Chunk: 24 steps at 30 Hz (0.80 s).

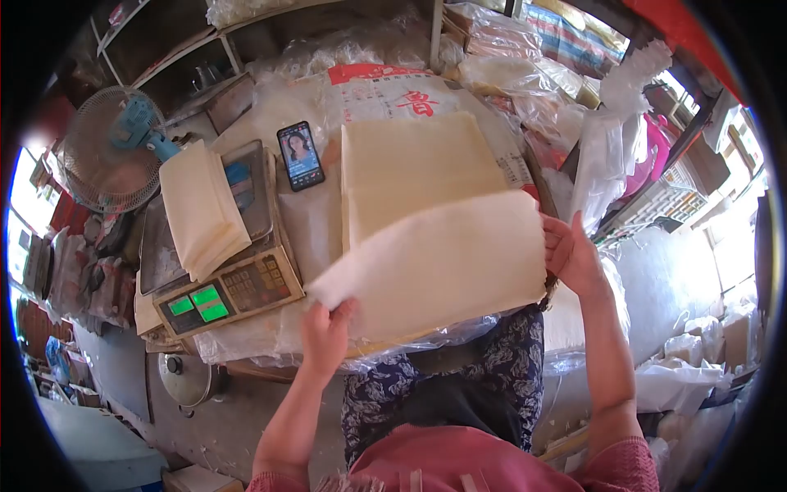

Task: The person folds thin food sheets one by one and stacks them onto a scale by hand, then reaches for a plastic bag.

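Observation:
A thin cream-coloured sheet is lifted at its near side, curving over the stack below it. My left hand is closed, pinching the sheet's left corner between thumb and fingers. At the right edge is my right hand, palm partly toward me, thumb standing apart and fingertips at the sheet's border. Beneath and beyond lies a flat stack of similar sheets. A folded bundle of such sheets rests on a digital scale with lit green displays, left of my left hand.
A phone showing a person on its screen lies between scale and stack. A fan stands at the far left. Printed sacking covers the table's back. Plastic-wrapped packs are piled at the back right; a lidded pot is below.

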Available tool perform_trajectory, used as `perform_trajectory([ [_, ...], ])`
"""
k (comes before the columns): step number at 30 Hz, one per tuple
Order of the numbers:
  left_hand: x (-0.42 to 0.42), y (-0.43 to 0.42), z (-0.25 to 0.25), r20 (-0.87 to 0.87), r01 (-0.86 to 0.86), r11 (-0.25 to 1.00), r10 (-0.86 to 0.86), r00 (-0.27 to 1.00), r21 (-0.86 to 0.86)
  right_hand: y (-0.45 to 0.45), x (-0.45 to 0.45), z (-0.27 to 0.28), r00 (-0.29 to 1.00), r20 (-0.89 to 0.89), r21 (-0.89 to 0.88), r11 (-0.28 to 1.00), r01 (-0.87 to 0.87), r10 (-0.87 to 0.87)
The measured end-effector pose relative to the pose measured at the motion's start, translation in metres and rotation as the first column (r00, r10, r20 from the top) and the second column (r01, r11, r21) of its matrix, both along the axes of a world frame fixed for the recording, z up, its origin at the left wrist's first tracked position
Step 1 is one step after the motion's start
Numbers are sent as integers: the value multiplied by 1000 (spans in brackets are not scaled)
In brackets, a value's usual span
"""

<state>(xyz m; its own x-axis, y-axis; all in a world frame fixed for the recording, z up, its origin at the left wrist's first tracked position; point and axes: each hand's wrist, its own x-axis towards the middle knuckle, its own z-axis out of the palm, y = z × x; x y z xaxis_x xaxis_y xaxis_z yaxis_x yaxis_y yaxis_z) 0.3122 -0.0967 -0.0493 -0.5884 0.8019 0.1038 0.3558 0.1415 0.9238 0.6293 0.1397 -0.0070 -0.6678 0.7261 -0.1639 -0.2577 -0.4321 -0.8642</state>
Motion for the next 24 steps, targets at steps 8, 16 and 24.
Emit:
perform_trajectory([
  [8, -38, 97, 6, -55, 33, 961, -50, 997, -273, 32, -47, -45, 873, 400, 334, 931, 146, -280],
  [16, 16, 64, -16, -722, 231, 925, -380, 578, -302, 40, -58, -78, 643, 573, 584, 803, 114, -508],
  [24, 24, 54, -52, -796, 250, 938, -336, 504, -238, -29, -73, -47, 620, 360, 909, 113, -401, -697],
])
